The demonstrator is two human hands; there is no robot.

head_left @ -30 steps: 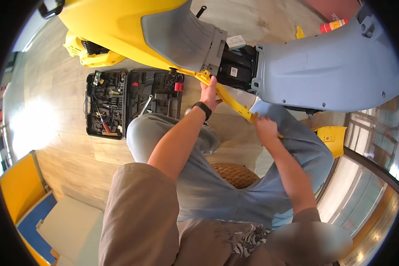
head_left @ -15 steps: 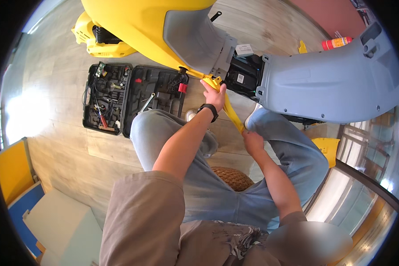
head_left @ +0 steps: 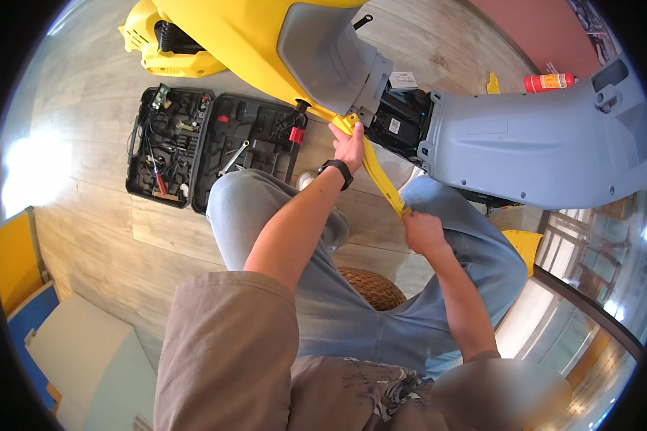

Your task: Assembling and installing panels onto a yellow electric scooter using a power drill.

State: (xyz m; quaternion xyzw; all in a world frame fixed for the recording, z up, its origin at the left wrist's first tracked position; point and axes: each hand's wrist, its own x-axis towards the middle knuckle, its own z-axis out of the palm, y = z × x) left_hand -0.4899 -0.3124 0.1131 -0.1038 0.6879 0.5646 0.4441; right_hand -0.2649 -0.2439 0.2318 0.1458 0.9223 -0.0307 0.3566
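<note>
A long, narrow yellow trim panel slants from the scooter's yellow body down toward my right knee. My left hand, with a black band on its wrist, grips its upper end, beside the grey inner shield. Closed on the lower end is my right hand. Just right of the panel's upper end lies an uncovered bay with black parts, and the scooter's large grey body section stretches rightward from it. Whether the panel's upper end is fastened, I cannot tell.
An unfolded black tool case rests on the floor at left, with a wrench and several other tools. A woven seat is under me. Far right are a red fire extinguisher and, nearer, a loose yellow piece.
My right hand has shifted slightly right and down with the panel's lower end. My left hand keeps its grip at the upper end. The whole view has shifted a little.
</note>
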